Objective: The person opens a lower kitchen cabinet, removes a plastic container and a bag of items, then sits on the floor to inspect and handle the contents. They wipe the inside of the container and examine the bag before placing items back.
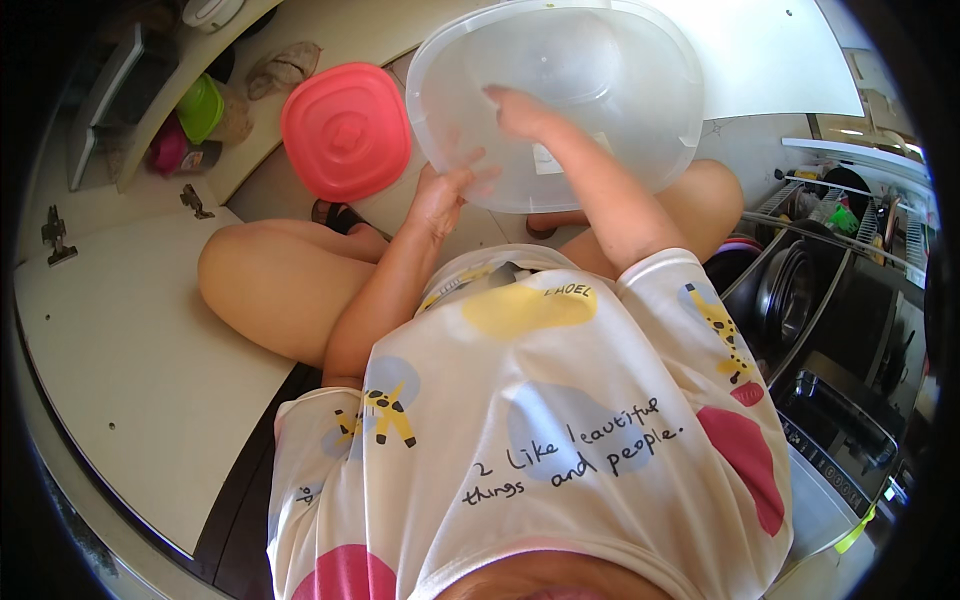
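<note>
A large translucent plastic tub tilts in front of me, its open mouth turned towards me. At its near left rim my left hand grips the wall, and the fingers show blurred around the plastic. Inside the mouth is my right hand, its index finger stretched out and the other fingers curled. Nothing shows in that hand; whether the fingertip touches the inner wall I cannot tell. A pale label sits on the tub's wall beside my right forearm. Left of the tub lies a red plastic lid.
An open cabinet on the left holds a green container, a magenta container and a crumpled bag. Its white door swings out near my left knee. On the right are pans and a wire rack.
</note>
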`<state>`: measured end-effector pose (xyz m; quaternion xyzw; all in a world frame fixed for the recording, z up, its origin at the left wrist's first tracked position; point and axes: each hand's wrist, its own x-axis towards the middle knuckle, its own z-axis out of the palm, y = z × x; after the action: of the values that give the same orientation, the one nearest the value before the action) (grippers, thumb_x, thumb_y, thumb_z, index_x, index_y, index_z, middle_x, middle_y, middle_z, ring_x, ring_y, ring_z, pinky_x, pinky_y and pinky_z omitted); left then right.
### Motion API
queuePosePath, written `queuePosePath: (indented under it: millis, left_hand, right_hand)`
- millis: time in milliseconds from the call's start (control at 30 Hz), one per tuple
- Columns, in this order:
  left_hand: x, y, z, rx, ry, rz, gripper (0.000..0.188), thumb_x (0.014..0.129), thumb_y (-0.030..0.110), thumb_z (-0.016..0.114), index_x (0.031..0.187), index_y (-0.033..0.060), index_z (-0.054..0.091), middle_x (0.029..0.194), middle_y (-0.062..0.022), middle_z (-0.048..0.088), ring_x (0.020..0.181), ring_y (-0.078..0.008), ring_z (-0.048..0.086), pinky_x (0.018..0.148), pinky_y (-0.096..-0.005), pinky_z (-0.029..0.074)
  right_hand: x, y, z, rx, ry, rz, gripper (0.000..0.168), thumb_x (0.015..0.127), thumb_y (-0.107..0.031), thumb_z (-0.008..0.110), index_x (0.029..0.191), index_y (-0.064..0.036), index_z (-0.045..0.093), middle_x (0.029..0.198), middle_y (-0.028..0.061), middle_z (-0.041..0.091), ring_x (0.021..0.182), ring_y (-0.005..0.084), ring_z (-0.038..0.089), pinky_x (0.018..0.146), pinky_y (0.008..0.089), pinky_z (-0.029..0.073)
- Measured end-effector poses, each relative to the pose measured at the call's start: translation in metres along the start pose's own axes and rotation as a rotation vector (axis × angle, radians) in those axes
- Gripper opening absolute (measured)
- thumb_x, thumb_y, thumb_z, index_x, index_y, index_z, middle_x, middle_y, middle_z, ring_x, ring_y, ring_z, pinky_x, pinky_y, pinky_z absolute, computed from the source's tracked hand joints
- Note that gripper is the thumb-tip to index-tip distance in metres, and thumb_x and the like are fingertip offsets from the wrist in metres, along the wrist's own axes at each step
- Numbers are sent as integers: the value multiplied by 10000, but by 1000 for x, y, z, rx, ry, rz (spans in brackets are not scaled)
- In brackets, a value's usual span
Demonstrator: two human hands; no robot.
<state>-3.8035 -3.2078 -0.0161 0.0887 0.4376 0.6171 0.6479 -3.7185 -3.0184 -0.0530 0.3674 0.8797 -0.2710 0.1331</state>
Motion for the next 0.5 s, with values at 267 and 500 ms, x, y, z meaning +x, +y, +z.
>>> queuePosePath:
  millis: [267,500]
  left_hand:
    - [-1,4,0,-15,-25,9,792,704,-54,428,1412,100,107,1271,-234,404,1019,-385,556,733,-349,524]
    - [-2,4,1,-13,-10,32,795,701,-59,430,1411,98,107,1268,-238,408,1019,-391,555,729,-348,530]
  right_hand:
    - [9,4,-37,-435,576,-146,572,756,1,429,1320,-72,370,1406,95,308,1306,234,274,1024,409,306]
    - [2,-11,-9,-257,-100,-56,554,756,-15,440,1307,-70,400,1375,91,362,1266,246,344,1000,375,347]
